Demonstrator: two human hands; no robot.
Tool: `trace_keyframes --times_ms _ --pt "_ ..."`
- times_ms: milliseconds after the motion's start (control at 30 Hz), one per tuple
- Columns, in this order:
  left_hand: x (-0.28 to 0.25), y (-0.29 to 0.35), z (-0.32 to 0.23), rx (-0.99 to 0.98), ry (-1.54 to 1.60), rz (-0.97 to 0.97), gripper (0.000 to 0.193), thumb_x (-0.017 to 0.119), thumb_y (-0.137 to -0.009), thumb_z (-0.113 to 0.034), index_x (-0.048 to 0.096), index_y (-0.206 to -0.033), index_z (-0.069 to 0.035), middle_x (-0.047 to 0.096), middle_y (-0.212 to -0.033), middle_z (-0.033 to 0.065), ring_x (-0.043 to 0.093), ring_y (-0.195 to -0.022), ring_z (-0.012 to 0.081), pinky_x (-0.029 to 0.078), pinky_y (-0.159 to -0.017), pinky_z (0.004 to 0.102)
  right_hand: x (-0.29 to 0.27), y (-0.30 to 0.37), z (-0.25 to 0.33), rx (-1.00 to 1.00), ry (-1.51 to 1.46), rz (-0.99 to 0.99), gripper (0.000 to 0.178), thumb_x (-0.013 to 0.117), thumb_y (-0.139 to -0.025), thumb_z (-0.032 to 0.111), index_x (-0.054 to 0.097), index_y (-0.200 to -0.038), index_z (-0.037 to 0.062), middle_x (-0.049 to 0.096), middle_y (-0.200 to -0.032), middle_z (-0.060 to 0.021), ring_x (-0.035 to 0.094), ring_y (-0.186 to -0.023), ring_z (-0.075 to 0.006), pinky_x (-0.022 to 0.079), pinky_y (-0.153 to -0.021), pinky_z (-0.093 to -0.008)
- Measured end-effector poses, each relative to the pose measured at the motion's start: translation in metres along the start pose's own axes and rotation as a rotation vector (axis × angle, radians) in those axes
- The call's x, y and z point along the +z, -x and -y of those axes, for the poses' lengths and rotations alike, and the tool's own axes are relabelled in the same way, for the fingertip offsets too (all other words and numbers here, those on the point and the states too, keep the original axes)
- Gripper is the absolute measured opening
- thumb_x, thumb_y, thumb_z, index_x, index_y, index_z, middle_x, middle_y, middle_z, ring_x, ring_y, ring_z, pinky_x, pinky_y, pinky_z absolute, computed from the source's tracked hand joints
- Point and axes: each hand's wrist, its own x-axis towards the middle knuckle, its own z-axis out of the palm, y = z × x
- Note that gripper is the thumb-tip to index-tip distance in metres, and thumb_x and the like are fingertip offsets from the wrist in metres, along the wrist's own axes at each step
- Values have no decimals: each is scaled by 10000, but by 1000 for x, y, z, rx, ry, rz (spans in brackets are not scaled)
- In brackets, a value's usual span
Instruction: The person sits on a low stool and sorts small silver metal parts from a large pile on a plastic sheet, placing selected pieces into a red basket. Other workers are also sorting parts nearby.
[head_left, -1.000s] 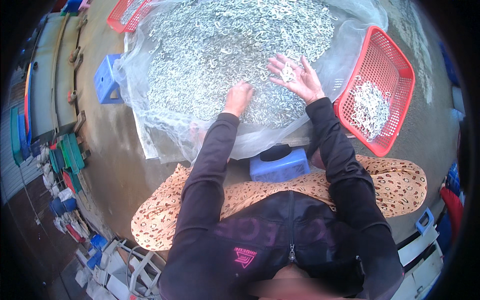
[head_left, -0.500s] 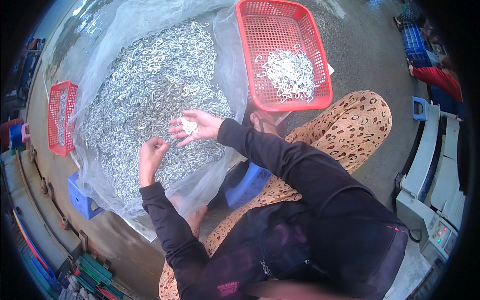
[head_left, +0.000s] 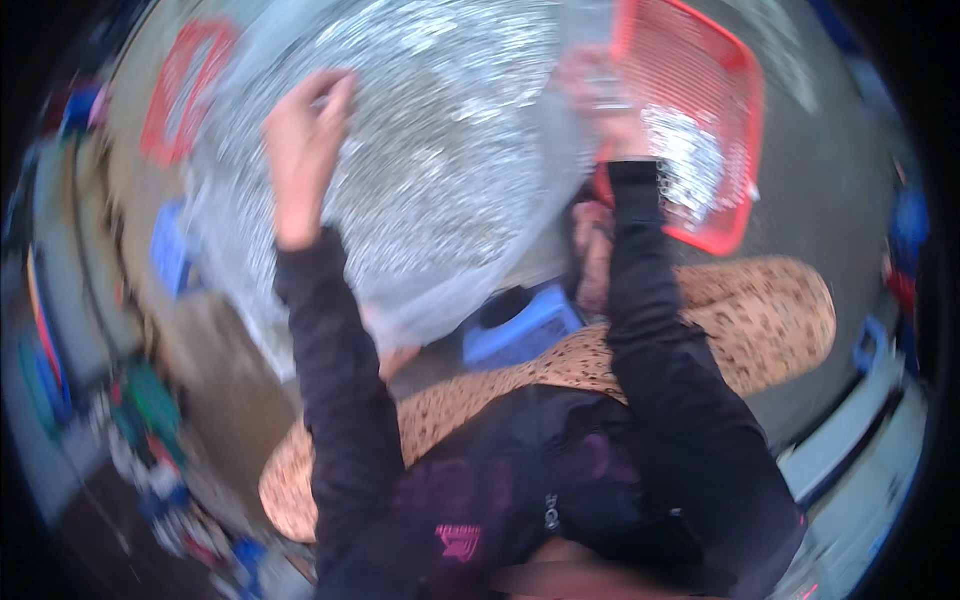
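Note:
A wide heap of small silvery metal hooks (head_left: 420, 150) lies on a clear plastic sheet (head_left: 400, 325) in front of me, smeared by motion. Over the heap's left part is my left hand (head_left: 308, 150), fingers curled and thumb near the forefinger; whatever might be between the tips is too blurred to see. My right hand (head_left: 598, 105) is at the left rim of a red basket (head_left: 745, 150), with a pale blurred clump of hooks on it. Inside that basket lies a pile of brighter hooks (head_left: 685, 160).
A smaller red basket (head_left: 165, 110) stands at the far left of the sheet. One blue plastic stool (head_left: 520, 330) is near my legs, another blue stool (head_left: 170, 250) to the left. Grey machine parts (head_left: 850, 430) stand at the right.
My right hand has moved right, from over the heap to the red basket's rim. My left hand has lifted away from the right hand, still curled. The view has shifted and blurred.

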Motion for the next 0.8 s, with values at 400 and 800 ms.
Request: trace_keyframes --times_ms 400,800 --pt "70 64 216 -289 -241 155 538 783 -662 -112 589 -1159 -46 620 -1060 153 596 -983 288 485 -845 357 -105 -37 49 -367 1746 -296 579 651 -817 347 499 -1271 21 638 -1014 -175 618 -905 -225 484 -791 -319" --pt "110 78 194 -120 156 445 587 792 -603 -118 578 -1150 -118 655 -972 143 633 -868 260 489 -765 350 45 11 -210 -140 2093 759 346 659 -758 164 540 -1030 -13 595 -973 -214 617 -893 -340 513 -746 -408"
